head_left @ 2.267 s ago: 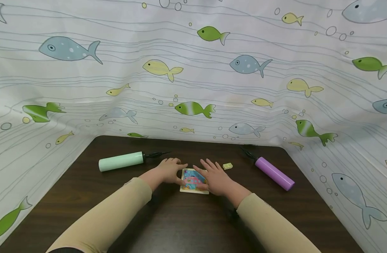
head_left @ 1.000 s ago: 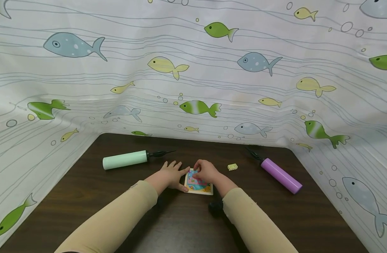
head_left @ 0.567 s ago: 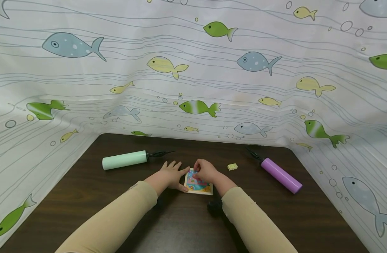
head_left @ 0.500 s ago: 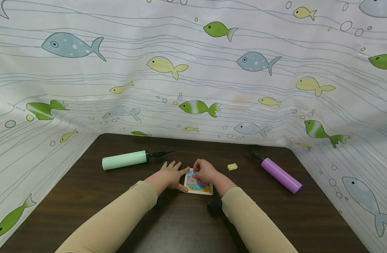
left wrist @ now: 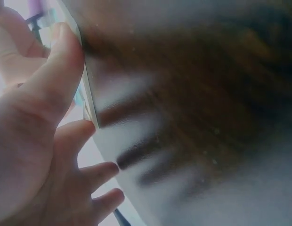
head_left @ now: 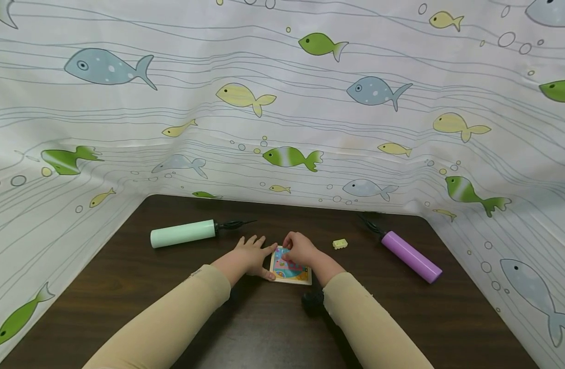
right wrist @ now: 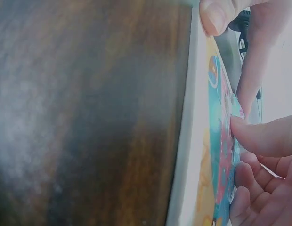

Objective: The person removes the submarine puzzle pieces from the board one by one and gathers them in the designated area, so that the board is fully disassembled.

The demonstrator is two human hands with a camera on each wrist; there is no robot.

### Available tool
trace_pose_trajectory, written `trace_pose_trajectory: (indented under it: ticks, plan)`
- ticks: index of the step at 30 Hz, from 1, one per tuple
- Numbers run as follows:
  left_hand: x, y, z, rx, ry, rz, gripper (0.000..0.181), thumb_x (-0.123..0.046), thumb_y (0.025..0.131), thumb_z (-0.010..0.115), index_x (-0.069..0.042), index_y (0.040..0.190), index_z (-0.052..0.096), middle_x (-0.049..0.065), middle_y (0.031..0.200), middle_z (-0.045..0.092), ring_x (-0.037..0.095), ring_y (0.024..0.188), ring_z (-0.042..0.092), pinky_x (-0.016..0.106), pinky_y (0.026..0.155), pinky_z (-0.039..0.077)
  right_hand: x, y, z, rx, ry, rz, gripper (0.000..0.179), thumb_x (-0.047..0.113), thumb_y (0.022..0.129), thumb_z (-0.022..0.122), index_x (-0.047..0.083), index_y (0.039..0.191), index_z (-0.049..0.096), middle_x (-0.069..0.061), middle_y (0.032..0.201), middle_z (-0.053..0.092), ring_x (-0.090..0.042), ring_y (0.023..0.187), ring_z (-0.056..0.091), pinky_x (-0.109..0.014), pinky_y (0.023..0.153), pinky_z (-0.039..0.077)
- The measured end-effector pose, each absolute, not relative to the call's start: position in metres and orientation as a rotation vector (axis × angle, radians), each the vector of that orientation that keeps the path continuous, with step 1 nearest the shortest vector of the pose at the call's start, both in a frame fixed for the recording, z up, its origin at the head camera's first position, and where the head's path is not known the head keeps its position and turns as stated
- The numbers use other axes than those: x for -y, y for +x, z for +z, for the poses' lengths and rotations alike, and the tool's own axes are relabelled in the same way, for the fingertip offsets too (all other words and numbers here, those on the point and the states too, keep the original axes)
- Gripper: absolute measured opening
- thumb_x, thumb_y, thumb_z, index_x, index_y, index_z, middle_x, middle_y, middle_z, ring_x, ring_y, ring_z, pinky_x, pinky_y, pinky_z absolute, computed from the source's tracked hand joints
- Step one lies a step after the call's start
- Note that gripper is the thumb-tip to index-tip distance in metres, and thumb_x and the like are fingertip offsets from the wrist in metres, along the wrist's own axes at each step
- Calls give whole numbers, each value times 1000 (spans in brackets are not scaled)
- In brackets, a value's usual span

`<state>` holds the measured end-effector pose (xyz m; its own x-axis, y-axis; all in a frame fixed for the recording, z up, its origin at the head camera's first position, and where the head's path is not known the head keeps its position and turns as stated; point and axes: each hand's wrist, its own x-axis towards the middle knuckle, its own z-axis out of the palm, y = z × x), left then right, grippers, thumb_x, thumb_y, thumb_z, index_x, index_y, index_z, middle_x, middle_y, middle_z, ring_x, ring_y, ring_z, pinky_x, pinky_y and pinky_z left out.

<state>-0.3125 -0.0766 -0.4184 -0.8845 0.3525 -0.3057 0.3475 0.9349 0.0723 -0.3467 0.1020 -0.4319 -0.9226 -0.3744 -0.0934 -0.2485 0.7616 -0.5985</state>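
Observation:
A small square picture board (head_left: 290, 277), with a pale wood-coloured rim and a blue and pink picture, lies on the dark table. My left hand (head_left: 248, 256) rests at its left side, fingers spread, thumb and forefinger touching that edge. In the left wrist view, the left thumb (left wrist: 66, 61) lies along the rim. Over the board's upper part is my right hand (head_left: 303, 251), fingers bent. The right thumb (right wrist: 263, 136) touches the picture in the right wrist view, with curled fingers below it. Whether a piece is pinched between thumb and fingers is hidden.
A mint-green hand pump (head_left: 183, 233) with a black nozzle lies at the back left. A purple hand pump (head_left: 410, 256) lies to the right. One pale yellow toy brick (head_left: 340, 244) sits right of the board. A fish-patterned curtain (head_left: 282, 118) surrounds the table (head_left: 273, 328).
Since the earliest frame, my right hand has shifted from the board's right side onto its face, and its fingers have bent. The left hand still rests at the left edge. Almost nothing moves over the last second.

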Motion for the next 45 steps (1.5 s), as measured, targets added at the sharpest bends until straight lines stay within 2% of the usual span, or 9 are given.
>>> trace_pose_trajectory:
  ticks: [9,17,24,27,34,40,45]
  plan:
    - [76,-313,-420,-2774,523,36,95,-69,79,65,-27,157,30,15,160,24,38,147,17,59,115,12,-102,-347,-432,-2761,-512,-878,22,8,87,77,7,99,58,-5,92,54,-20,79,51,-34,70,47]
    - [76,-312,-419,-2771,521,36,95,-69,80,65,-26,157,30,15,160,24,38,147,17,59,115,12,-100,-346,-432,-2748,-508,-861,20,7,89,75,7,104,62,-5,92,53,-20,80,51,-34,69,46]
    - [77,-315,-422,-2773,527,41,95,-68,80,65,-26,157,31,15,160,24,38,146,18,60,115,13,-102,-350,-432,-2702,-493,-949,23,6,87,76,8,99,56,-6,91,55,-21,77,53,-33,65,48]
    - [77,-314,-421,-2773,528,47,95,-68,79,65,-26,157,31,15,160,24,39,146,18,60,115,13,-104,-350,-432,-2695,-518,-984,20,6,89,74,8,97,57,-6,89,55,-20,74,53,-32,63,47]
    - [77,-314,-421,-2777,526,45,96,-69,79,66,-26,157,30,15,160,25,38,146,18,60,114,14,-108,-350,-431,-2707,-567,-1076,4,5,95,66,5,94,62,-5,85,57,-19,75,54,-33,65,47]
    - [76,-315,-421,-2783,523,51,96,-68,78,67,-25,157,32,17,159,26,39,146,18,60,115,13,-117,-350,-429,-2586,-467,-1277,3,7,97,64,4,98,64,-8,89,58,-20,80,56,-34,69,51]
    - [75,-314,-420,-2778,507,43,98,-69,77,67,-26,157,31,15,160,24,38,147,17,59,115,12,-132,-345,-419,-2431,-417,-1429,5,6,98,62,2,100,64,-12,94,58,-23,88,61,-40,78,57]
